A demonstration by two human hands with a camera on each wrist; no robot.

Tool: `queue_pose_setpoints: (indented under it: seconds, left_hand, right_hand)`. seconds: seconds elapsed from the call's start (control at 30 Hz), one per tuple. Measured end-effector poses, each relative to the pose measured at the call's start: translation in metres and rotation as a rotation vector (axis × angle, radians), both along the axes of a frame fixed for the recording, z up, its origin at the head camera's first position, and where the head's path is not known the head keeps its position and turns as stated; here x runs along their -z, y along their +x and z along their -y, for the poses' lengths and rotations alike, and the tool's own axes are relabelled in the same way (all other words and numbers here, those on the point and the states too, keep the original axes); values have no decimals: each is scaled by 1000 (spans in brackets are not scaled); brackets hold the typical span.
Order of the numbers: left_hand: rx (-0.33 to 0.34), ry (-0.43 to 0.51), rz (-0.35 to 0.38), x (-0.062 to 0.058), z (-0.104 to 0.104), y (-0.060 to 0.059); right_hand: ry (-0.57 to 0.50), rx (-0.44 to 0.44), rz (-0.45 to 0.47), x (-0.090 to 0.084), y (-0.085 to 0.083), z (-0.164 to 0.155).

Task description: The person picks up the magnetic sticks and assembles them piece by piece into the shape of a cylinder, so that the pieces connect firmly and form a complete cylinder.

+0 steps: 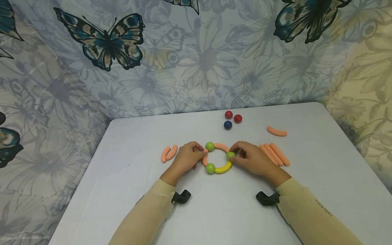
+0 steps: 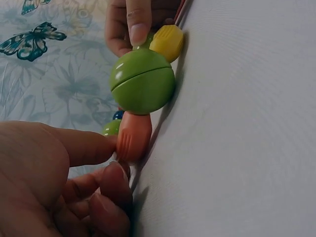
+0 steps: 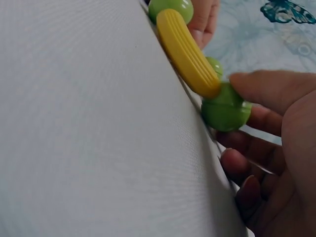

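Both hands clamped on a ring (image 1: 218,157) of glossy green balls and ribbed curved rods: left hand (image 1: 185,158) pinching an orange rod (image 2: 133,137), right hand (image 1: 252,159) pinching a green ball (image 3: 225,109), on matte white worktop (image 1: 214,211).

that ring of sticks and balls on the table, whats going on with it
A person is working on a small ring of curved sticks and green balls on the white table. The left hand pinches an orange curved stick on the ring's left side; the right hand grips a green ball at the end of the yellow curved stick. Loose orange sticks lie on both sides, and three small balls sit farther back.
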State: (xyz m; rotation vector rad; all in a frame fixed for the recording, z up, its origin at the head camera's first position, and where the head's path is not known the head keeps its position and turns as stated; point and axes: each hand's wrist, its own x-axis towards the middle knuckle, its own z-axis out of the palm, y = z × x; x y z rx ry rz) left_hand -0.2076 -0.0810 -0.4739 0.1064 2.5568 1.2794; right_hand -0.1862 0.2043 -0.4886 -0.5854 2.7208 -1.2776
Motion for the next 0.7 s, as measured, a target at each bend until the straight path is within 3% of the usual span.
queue_pose_setpoints:
  seconds: [0.17, 0.3, 0.4, 0.47, 0.53, 0.7]
  left_hand:
    - [91, 59, -32, 0, 6, -3]
    - [269, 65, 4, -6, 15, -4]
    - [413, -9, 26, -10, 19, -5]
    - [473, -60, 20, -11, 21, -4]
    - [498, -87, 4, -11, 21, -5]
    - [461, -76, -44, -9, 22, -5]
  right_hand:
    - [-29, -46, 28, 1, 0, -3]
    - [-55, -67, 44, 1, -2, -6]
    - [-83, -85, 52, 1, -2, -8]
    - [-94, -94, 54, 1, -2, -9]
    - [-97, -106, 56, 1, -2, -9]
    - [-90, -116, 55, 2, -2, -11]
